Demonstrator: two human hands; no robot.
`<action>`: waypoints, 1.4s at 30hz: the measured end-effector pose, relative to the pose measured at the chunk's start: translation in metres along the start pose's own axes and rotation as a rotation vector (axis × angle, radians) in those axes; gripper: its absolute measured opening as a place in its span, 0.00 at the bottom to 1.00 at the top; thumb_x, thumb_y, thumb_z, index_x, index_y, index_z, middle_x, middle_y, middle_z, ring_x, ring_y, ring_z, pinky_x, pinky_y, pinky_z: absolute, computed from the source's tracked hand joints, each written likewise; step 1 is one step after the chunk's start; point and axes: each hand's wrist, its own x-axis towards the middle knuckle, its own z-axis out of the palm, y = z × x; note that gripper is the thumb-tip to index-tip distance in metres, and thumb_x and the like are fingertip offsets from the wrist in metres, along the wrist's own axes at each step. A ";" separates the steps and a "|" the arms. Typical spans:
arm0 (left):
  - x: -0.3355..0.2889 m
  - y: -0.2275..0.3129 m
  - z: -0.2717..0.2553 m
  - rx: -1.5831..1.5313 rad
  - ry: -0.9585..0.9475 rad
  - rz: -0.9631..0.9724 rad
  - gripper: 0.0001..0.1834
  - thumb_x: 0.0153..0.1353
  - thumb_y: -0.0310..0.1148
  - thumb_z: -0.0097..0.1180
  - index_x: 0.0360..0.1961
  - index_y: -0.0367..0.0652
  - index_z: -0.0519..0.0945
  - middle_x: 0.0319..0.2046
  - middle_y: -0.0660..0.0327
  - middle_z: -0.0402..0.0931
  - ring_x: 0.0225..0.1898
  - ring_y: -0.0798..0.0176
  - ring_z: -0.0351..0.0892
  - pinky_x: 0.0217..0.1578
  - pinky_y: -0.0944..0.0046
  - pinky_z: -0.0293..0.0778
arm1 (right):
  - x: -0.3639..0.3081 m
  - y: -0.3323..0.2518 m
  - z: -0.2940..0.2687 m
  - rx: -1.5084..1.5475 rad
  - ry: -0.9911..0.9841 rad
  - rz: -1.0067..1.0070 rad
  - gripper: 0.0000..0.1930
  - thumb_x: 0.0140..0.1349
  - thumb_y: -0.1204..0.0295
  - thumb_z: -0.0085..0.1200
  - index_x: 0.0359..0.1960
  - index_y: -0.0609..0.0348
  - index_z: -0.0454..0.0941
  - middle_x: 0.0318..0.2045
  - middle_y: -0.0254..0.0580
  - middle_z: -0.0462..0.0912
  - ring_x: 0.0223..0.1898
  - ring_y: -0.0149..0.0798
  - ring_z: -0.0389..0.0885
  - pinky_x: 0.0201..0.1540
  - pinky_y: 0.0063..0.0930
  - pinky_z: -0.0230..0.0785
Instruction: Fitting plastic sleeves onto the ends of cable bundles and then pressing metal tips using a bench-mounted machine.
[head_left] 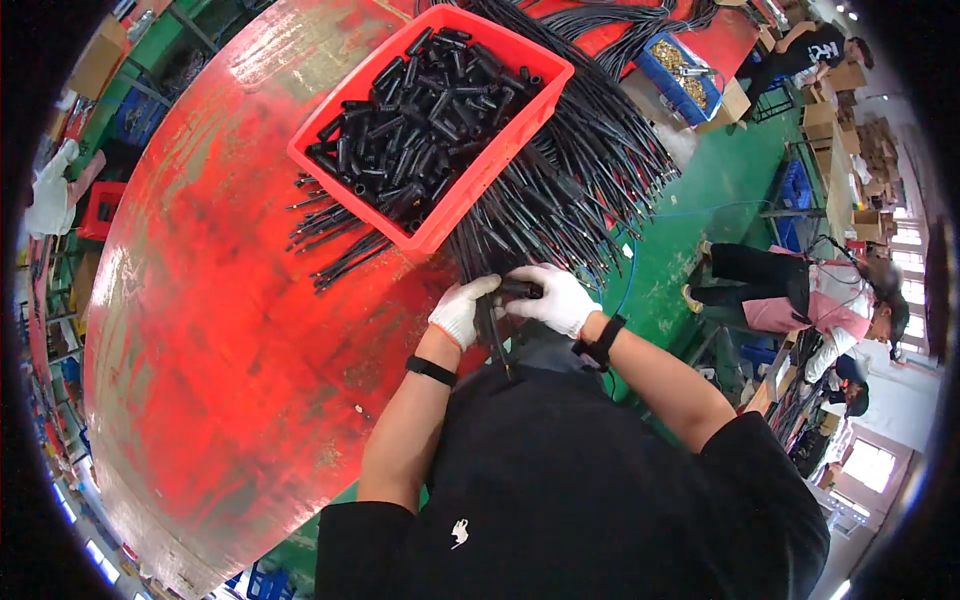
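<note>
Both hands wear white gloves and work close together at the table's near edge. My left hand (463, 310) is closed round a black cable (496, 345), whose end hangs down toward my shirt. Just beside it, my right hand (557, 300) grips a short black plastic sleeve (519, 289) between thumb and fingers. Whether the cable reaches into the sleeve is hidden. Beyond the hands, a red plastic bin (430, 235) holds a heap of similar black sleeves (420, 120). A thick bundle of black cables (570, 190) spreads out under and beside the bin.
The red table (230, 350) has worn, scuffed paint. At the far right, a blue box (685, 80) holds small brass-coloured parts. A co-worker in pink and black (810, 295) stands to the right, another person (810, 50) farther back. A green floor (720, 170) runs alongside.
</note>
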 end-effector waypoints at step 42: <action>0.001 -0.023 0.015 0.337 0.142 0.155 0.21 0.57 0.31 0.71 0.52 0.38 0.84 0.39 0.56 0.86 0.36 0.59 0.86 0.37 0.56 0.81 | -0.080 0.019 -0.030 -0.063 -0.745 0.360 0.32 0.57 0.43 0.64 0.50 0.59 0.90 0.44 0.56 0.91 0.48 0.55 0.89 0.53 0.45 0.78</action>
